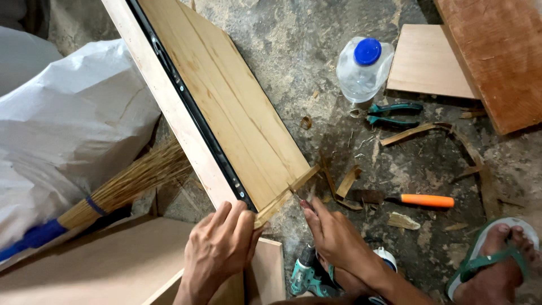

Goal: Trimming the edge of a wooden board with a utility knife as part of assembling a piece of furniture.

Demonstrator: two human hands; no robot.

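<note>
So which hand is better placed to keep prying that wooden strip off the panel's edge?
Probably the right hand: it holds the small tool at the strip, while the left hand grips the panel corner.

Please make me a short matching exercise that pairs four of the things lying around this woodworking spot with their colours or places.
Things:
1. bottle cap
2. chisel handle
3. pliers
4. broom

Descriptions:
A. orange, on the floor right of the wood scraps
B. straw bristles with a blue handle, left of the panel
C. blue, on top of the clear plastic bottle
D. green grips, on the floor just below the bottle

Pairs: 1-C, 2-A, 3-D, 4-B
</note>
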